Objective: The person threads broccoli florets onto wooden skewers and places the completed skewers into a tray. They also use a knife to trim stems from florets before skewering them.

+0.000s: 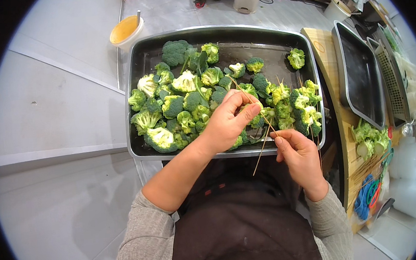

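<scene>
A large dark metal tray (263, 46) in front of me holds many broccoli florets (173, 106). My left hand (231, 119) is over the tray's middle, pinching a small pale green piece of broccoli (259, 105) against a thin wooden skewer (239, 86). The skewer's upper end sticks out past my fingers. My right hand (298, 154), at the tray's near edge, grips the same skewer lower down between thumb and fingers. Another skewer (261, 157) crosses it and slants over the tray's near rim. Skewered broccoli (306, 111) lies at the tray's right end.
On the right, a wooden board (324, 53) bears an upright-tilted dark tray (359, 77), broccoli stalks (370, 141), loose skewers (365, 169) and scissors (374, 194) beside a blue cloth (363, 198). A white bucket (127, 33) with orange-yellow contents stands behind the tray's far left corner.
</scene>
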Demonstrator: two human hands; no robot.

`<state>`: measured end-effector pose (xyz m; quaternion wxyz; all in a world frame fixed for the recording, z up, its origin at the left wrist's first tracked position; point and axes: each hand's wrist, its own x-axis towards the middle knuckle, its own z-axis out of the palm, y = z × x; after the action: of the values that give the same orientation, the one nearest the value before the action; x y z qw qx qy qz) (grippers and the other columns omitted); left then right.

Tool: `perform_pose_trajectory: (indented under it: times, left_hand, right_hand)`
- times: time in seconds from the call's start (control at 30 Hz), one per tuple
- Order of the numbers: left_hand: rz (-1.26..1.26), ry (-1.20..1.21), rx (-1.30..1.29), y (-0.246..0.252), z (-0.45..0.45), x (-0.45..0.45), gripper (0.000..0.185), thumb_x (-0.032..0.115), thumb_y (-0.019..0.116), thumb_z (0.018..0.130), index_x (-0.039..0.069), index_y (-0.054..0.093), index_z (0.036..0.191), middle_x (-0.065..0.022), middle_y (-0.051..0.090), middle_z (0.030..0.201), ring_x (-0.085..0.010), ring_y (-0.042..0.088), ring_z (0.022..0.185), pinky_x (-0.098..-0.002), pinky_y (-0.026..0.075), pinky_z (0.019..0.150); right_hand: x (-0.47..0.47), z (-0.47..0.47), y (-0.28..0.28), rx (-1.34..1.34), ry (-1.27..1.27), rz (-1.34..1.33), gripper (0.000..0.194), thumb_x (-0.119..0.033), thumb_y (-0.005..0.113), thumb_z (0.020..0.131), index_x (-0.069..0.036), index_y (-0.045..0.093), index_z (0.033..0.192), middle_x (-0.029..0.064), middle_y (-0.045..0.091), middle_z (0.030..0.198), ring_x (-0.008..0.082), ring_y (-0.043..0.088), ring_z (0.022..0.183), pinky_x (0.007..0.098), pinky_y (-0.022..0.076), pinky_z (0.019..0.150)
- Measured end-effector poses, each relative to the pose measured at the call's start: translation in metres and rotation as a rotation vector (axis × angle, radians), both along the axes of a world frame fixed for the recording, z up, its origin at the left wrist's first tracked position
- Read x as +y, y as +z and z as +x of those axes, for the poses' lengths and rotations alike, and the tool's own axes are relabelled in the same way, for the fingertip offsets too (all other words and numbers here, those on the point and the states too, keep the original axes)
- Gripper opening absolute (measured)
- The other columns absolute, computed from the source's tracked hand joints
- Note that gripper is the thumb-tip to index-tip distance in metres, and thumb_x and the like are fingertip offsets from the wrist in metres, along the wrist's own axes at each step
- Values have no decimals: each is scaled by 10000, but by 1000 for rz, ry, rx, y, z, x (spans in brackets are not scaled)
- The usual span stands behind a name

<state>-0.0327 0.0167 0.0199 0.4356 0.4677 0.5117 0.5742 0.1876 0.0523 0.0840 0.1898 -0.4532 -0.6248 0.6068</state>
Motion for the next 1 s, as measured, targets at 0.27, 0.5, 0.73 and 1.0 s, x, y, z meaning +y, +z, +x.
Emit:
perform_pose_trajectory:
  times: [0.27,0.5,0.73,1.0]
  left_hand:
    - [-30,-177,93,-2,27,-10,246,276,672,1046,46,680,1132,-43,580,1123,-155,555,1086,-311,459,974]
    - [-230,-42,810,16,-60,77,474,466,706,972,44,723,1188,-130,666,1219,-287,634,1162,-403,510,1013]
    - [-401,-12,1263,-9,-57,130,505,395,741,918,61,667,1290,-177,644,1246,-341,655,1164,-453,547,993]
    - [-50,-135,-1011,-1,-48,30,430,24,503,983,3,480,1412,-190,616,1269,-303,612,1244,-384,558,1010]
  right_hand:
    - [1,-4,-5,-48,39,126,127,-92,654,1036,29,690,1042,21,658,725,66,596,631,241,461,572]
    - [14,8,-13,75,-143,0,151,-128,623,1066,18,658,1088,14,673,832,71,602,692,227,477,644]
    - [12,27,-13,116,-139,-57,166,-146,628,1066,6,643,1131,3,647,794,64,587,682,220,456,628]
    - [5,9,-12,108,-9,-131,153,-139,620,1069,5,648,1111,-4,631,756,60,572,648,218,458,611]
